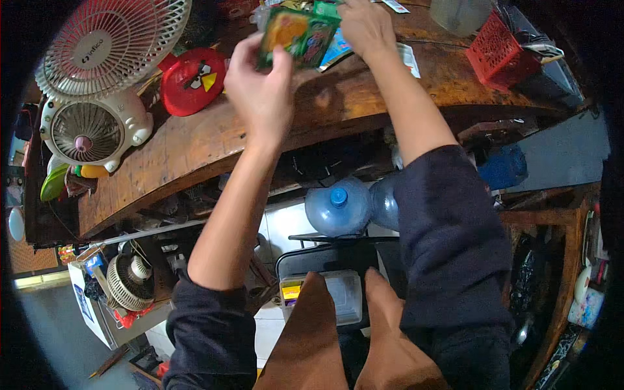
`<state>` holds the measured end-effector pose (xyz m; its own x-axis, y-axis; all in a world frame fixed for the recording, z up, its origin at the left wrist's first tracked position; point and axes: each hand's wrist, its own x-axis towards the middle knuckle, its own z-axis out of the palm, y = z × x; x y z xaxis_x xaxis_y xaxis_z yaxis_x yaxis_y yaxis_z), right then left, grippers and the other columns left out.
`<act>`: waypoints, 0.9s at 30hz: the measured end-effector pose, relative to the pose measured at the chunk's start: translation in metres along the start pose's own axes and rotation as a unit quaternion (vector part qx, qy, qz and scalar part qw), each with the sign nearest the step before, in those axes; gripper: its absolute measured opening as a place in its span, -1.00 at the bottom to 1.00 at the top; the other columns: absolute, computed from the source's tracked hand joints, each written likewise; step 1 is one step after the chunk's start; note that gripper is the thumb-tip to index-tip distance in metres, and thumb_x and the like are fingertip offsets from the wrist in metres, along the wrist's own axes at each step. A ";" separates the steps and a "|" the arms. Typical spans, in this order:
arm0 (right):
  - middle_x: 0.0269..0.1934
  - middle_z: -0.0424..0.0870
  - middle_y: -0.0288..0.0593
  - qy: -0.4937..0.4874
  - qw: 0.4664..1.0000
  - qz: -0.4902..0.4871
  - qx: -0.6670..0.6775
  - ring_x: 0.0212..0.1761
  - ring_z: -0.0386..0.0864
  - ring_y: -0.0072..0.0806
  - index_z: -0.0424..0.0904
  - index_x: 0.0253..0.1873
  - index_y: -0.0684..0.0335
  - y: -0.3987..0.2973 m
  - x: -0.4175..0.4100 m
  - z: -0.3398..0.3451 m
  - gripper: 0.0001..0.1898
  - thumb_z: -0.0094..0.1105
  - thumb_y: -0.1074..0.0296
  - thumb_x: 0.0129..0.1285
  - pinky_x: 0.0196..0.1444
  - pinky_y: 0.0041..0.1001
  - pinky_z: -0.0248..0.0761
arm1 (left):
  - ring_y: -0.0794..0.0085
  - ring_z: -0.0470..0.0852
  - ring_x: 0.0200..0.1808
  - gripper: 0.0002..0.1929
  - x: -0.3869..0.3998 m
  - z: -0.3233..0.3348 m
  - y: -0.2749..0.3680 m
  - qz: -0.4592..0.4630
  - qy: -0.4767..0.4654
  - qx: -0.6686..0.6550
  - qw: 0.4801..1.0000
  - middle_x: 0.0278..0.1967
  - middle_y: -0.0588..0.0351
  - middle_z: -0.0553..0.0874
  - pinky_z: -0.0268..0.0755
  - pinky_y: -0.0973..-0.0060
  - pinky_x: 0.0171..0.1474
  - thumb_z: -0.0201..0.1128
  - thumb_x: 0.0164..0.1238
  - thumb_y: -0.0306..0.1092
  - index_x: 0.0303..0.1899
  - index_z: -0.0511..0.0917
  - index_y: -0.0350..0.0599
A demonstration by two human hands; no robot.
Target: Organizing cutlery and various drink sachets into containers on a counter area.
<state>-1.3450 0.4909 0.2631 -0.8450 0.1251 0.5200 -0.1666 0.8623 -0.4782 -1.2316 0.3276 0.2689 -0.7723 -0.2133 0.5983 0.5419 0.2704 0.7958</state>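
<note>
My left hand [258, 80] grips a green printed packet [302, 36] above the dark wooden table, with the thumb across its near side. The packet is blurred, and a yellow-orange picture shows on it. To its right, near the top edge of the view, is my right hand [368, 27]. Its fingers reach a bright green item [326, 9], but I cannot tell whether they hold it. A blue and white packet [337, 48] lies on the table below the right hand, and a white packet [408, 59] lies beside my right forearm.
On the left of the wooden table [195, 148] stand a white fan [92, 48] and a red round bird-face item [192, 82]. A red plastic basket [495, 53] sits at the right. Below are a water jug [339, 207] and a clear lidded container [343, 297].
</note>
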 end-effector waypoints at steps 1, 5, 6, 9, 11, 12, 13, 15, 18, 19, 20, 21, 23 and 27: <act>-0.12 0.57 0.00 0.003 1.000 0.001 0.002 0.01 0.45 -0.13 0.56 -0.07 0.28 -0.005 0.000 0.004 -0.71 0.02 0.23 0.23 0.11 -0.22 0.30 | 0.45 0.59 -0.18 -0.72 -0.006 -0.013 0.005 -0.089 -0.026 -0.070 0.993 -0.12 0.07 0.56 0.59 0.50 -0.17 0.17 0.27 -0.45 -0.02 0.40 -0.33; 0.03 0.48 -0.16 -0.059 0.979 -0.058 -0.188 0.16 0.31 -0.29 0.61 -0.11 0.22 -0.019 -0.002 0.011 -0.74 0.11 0.25 0.15 0.20 -0.31 0.22 | 0.48 0.56 -0.11 -0.58 -0.024 -0.049 0.023 -0.234 -0.006 -0.119 0.965 -0.08 0.06 0.51 0.57 0.48 -0.24 0.16 0.21 -0.49 0.08 0.23 -0.20; -0.03 0.51 -0.13 -0.050 0.976 -0.071 -0.201 0.13 0.34 -0.29 0.62 -0.16 0.22 -0.022 -0.002 0.011 -0.76 0.14 0.26 0.12 0.19 -0.32 0.22 | 0.45 0.56 -0.09 -0.56 -0.026 -0.057 0.028 -0.232 -0.030 -0.127 0.964 -0.06 0.09 0.50 0.57 0.47 -0.21 0.12 0.22 -0.51 0.10 0.17 -0.14; -0.13 0.56 -0.10 -0.044 0.964 -0.098 -0.243 0.04 0.42 -0.27 0.64 -0.25 0.24 -0.024 0.001 0.003 -0.80 0.17 0.27 0.09 0.16 -0.31 0.23 | 0.44 0.56 -0.08 -0.59 -0.036 -0.075 0.038 -0.289 -0.035 -0.172 0.941 -0.05 0.11 0.50 0.57 0.41 -0.16 0.07 0.22 -0.55 0.09 0.20 -0.12; -0.21 0.60 -0.09 0.095 0.973 -0.078 -0.197 -0.09 0.50 -0.25 0.64 -0.33 0.25 -0.025 -0.007 -0.008 -0.84 0.16 0.31 0.08 0.09 -0.27 0.26 | 0.42 0.57 -0.08 -0.60 -0.051 -0.084 0.042 -0.302 -0.043 -0.184 0.934 -0.04 0.11 0.50 0.56 0.36 -0.12 0.03 0.21 -0.58 0.09 0.20 -0.11; -0.24 0.61 -0.10 0.236 0.964 -0.044 -0.111 -0.16 0.54 -0.24 0.63 -0.36 0.26 -0.030 -0.013 -0.014 -0.85 0.15 0.33 0.08 0.04 -0.25 0.27 | 0.41 0.57 -0.08 -0.59 -0.060 -0.087 0.044 -0.331 -0.046 -0.198 0.922 -0.04 0.11 0.50 0.56 0.34 -0.11 0.02 0.21 -0.59 0.09 0.21 -0.11; -0.30 0.60 -0.14 0.430 0.895 -0.099 0.065 -0.29 0.54 -0.26 0.61 -0.43 0.26 -0.038 -0.015 -0.020 -0.88 0.09 0.39 0.06 -0.05 -0.21 0.29 | 0.41 0.57 -0.08 -0.59 -0.070 -0.092 0.045 -0.349 -0.055 -0.229 0.907 -0.04 0.10 0.50 0.56 0.33 -0.10 0.01 0.20 -0.60 0.09 0.21 -0.11; -0.44 0.56 -0.01 0.309 0.948 -0.041 0.063 -0.40 0.51 -0.22 0.57 -0.26 0.38 -0.028 -0.065 -0.053 -0.75 -0.08 0.34 0.28 -0.26 -0.36 0.36 | 0.38 0.58 -0.09 -0.58 -0.091 -0.102 0.045 -0.380 -0.040 -0.258 0.887 -0.06 0.07 0.51 0.54 0.31 -0.06 0.03 0.18 -0.61 0.09 0.21 -0.11; -0.42 0.57 -0.28 0.131 0.914 0.088 0.375 -0.41 0.42 -0.66 0.54 -0.26 0.39 -0.041 -0.159 -0.087 -0.74 -0.05 0.30 0.35 -0.33 -0.59 0.32 | 0.35 0.58 -0.11 -0.60 -0.120 -0.127 0.037 -0.432 -0.024 -0.299 0.851 -0.11 0.07 0.51 0.49 0.37 -0.03 0.05 0.15 -0.63 0.03 0.22 -0.08; -0.49 0.53 -0.33 0.077 0.865 0.147 0.474 -0.45 0.35 -0.71 0.52 -0.37 0.38 -0.043 -0.190 -0.093 -0.73 -0.02 0.31 0.35 -0.40 -0.61 0.26 | 0.37 0.58 -0.12 -0.64 -0.131 -0.136 0.034 -0.456 -0.018 -0.306 0.835 -0.13 0.08 0.52 0.49 0.37 -0.05 0.08 0.17 -0.61 -0.03 0.23 -0.06; -0.48 0.52 -0.37 0.042 0.839 0.228 0.492 -0.44 0.33 -0.75 0.53 -0.35 0.38 -0.045 -0.217 -0.095 -0.72 0.01 0.28 0.34 -0.39 -0.64 0.25 | 0.38 0.58 -0.12 -0.65 -0.143 -0.142 0.029 -0.452 -0.016 -0.317 0.834 -0.15 0.09 0.52 0.50 0.38 -0.05 0.11 0.18 -0.58 -0.04 0.24 -0.05; -0.46 0.51 -0.41 0.008 0.806 0.274 0.524 -0.43 0.32 -0.78 0.55 -0.33 0.38 -0.047 -0.244 -0.095 -0.71 0.03 0.25 0.34 -0.39 -0.67 0.25 | 0.39 0.58 -0.12 -0.66 -0.157 -0.149 0.026 -0.469 -0.012 -0.312 0.826 -0.16 0.10 0.53 0.50 0.39 -0.06 0.13 0.19 -0.56 -0.06 0.24 -0.04; -0.44 0.53 -0.39 -0.072 0.803 0.374 0.459 -0.41 0.35 -0.78 0.58 -0.28 0.40 -0.046 -0.291 -0.097 -0.72 0.12 0.23 0.30 -0.35 -0.69 0.27 | 0.42 0.57 -0.14 -0.68 -0.188 -0.159 0.020 -0.500 -0.027 -0.299 0.812 -0.18 0.15 0.54 0.48 0.40 -0.06 0.21 0.21 -0.46 -0.07 0.27 -0.01; -0.35 0.59 -0.31 -0.112 0.693 0.454 0.548 -0.37 0.50 -0.71 0.56 -0.18 0.37 -0.053 -0.375 -0.093 -0.80 0.16 0.33 0.26 -0.31 -0.65 0.44 | 0.41 0.54 -0.07 -0.71 -0.250 -0.166 0.009 -0.588 -0.014 -0.288 0.755 -0.13 0.15 0.56 0.38 0.32 0.05 0.20 0.25 -0.38 -0.02 0.36 -0.05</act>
<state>-0.9724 0.4441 0.1594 -0.8918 0.1872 -0.4119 0.3031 -0.4287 -0.8511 -0.9789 0.2277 0.1422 -0.8340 0.0346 -0.5507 -0.4773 -0.5461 0.6885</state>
